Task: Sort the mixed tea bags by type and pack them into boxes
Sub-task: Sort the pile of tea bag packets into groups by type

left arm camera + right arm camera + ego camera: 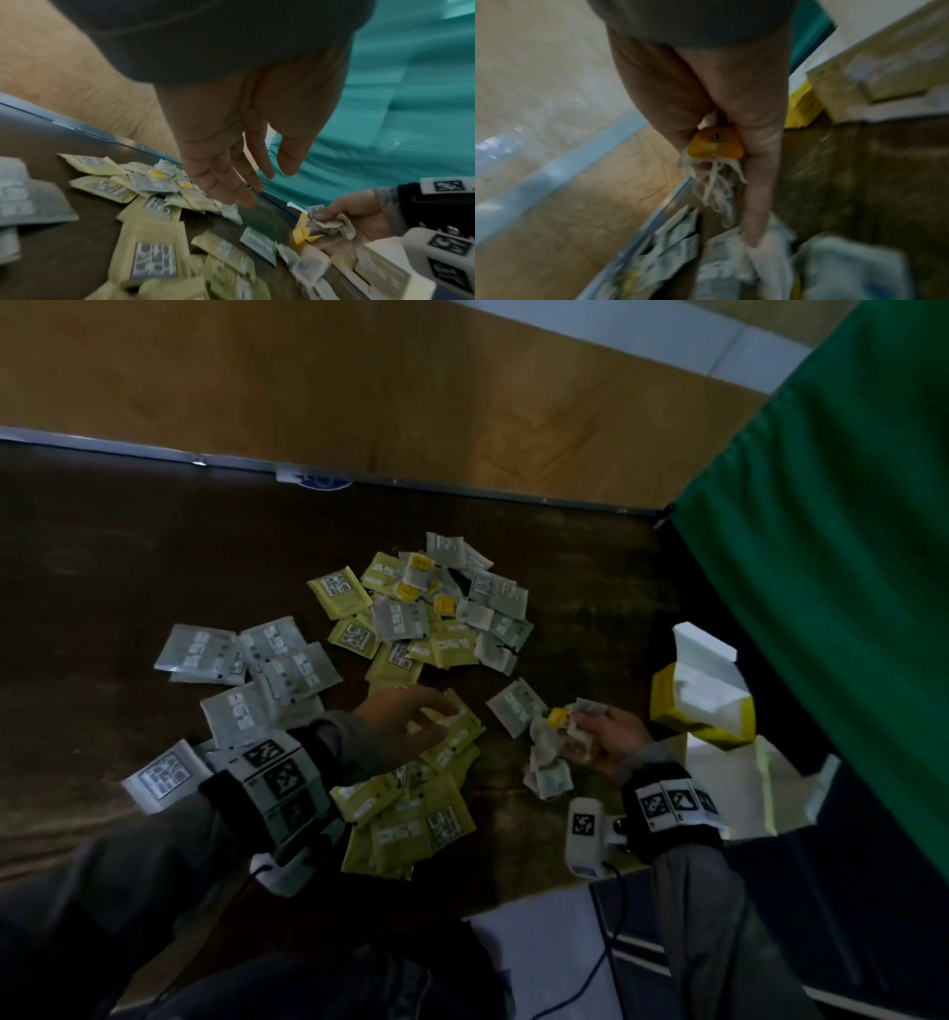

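A mixed heap of tea bags [436, 608] lies mid-table. Grey-white sachets [246, 660] are gathered to its left, and yellow-green sachets [411, 814] lie nearer to me. My left hand [426, 726] is over the yellow-green group with straight fingers [231, 182], its tips at one sachet [462, 731]. Whether they touch it is unclear. My right hand [590, 731] grips a crumpled bunch of unwrapped tea bags [331, 223] with yellow tags [716, 146] and loose strings. An open yellow box [703, 701] stands just right of that hand.
A second pale box [744, 788] lies flat below the yellow one. A green cloth [821, 557] hangs along the table's right side. The metal-trimmed far edge [411, 480] borders a wooden floor. White paper [539, 942] and a cable lie at the near edge.
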